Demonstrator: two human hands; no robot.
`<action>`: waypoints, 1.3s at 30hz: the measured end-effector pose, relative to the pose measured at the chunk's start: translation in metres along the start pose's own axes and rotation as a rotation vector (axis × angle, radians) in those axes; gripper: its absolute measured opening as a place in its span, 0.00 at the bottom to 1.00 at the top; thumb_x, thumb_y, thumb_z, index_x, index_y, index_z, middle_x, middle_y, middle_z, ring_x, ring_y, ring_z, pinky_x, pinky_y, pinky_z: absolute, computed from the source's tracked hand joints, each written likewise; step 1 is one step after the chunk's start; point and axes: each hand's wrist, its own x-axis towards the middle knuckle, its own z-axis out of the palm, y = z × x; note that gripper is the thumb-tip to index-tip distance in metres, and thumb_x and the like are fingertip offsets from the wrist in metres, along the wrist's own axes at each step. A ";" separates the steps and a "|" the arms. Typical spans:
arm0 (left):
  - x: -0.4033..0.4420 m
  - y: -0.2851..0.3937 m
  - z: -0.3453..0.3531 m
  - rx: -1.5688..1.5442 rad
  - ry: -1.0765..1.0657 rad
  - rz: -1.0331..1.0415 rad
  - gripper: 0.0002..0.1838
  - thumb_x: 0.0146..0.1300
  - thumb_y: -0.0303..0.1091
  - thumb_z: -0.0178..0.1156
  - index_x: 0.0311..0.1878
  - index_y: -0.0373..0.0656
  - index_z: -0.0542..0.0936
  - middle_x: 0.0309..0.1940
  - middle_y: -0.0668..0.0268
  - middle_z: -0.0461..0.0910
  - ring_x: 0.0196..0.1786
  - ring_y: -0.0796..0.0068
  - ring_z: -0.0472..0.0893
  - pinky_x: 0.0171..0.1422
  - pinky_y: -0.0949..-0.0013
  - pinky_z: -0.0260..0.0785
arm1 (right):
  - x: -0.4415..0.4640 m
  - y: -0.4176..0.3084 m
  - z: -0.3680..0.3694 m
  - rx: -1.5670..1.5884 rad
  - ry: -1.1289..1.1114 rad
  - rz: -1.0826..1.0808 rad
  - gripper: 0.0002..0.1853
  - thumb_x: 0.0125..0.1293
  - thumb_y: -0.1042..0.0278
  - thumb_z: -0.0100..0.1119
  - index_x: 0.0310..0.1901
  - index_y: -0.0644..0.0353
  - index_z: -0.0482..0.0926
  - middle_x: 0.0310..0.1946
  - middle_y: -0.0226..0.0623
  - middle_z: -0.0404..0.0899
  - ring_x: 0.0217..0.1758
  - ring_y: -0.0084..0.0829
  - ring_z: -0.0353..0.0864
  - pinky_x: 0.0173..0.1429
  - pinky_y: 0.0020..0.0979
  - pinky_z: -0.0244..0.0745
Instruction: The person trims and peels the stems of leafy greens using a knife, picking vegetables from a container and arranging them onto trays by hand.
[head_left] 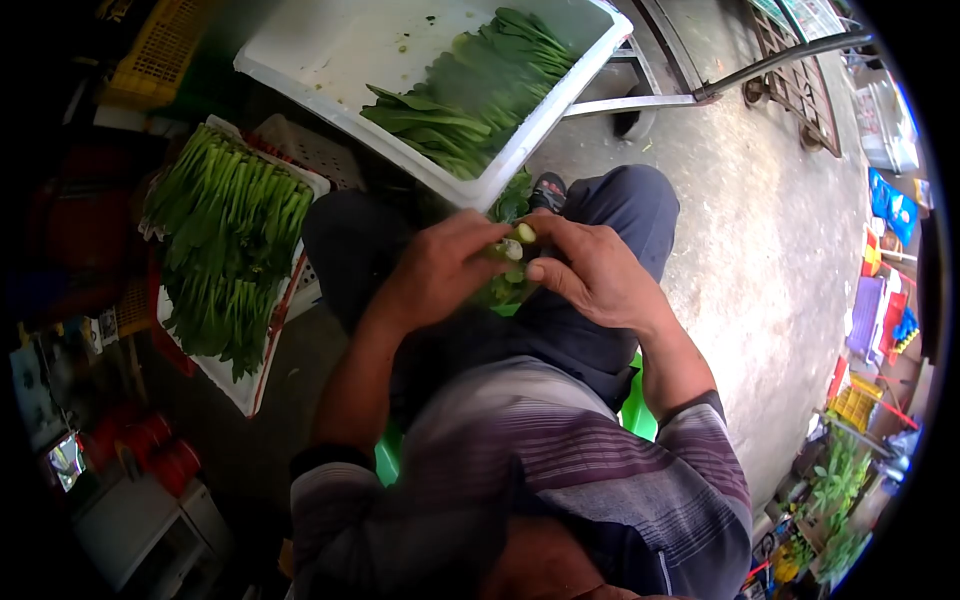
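Between my knees, my left hand (440,268) and my right hand (590,270) close from both sides on green vegetable stems (513,248). The pale cut ends point up between my fingers, and green leaves show below them. My right thumb and forefinger curl round the right side of the stems; my left fingers press on the left side. Just ahead of my hands is the near corner of a white foam box (482,190), which holds a row of leafy greens (470,95).
At the left, a white tray (243,398) bears many long green stalks (230,240). A yellow crate (155,50) stands at the upper left. A metal cart frame (720,85) is at the upper right. A green stool (638,408) shows beneath me.
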 end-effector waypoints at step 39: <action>-0.007 -0.009 0.004 -0.066 -0.024 0.013 0.15 0.64 0.26 0.67 0.53 0.31 0.80 0.43 0.59 0.80 0.44 0.68 0.80 0.46 0.68 0.73 | -0.003 0.020 0.015 0.196 0.058 -0.099 0.21 0.73 0.66 0.57 0.65 0.64 0.76 0.37 0.54 0.83 0.40 0.49 0.85 0.51 0.37 0.76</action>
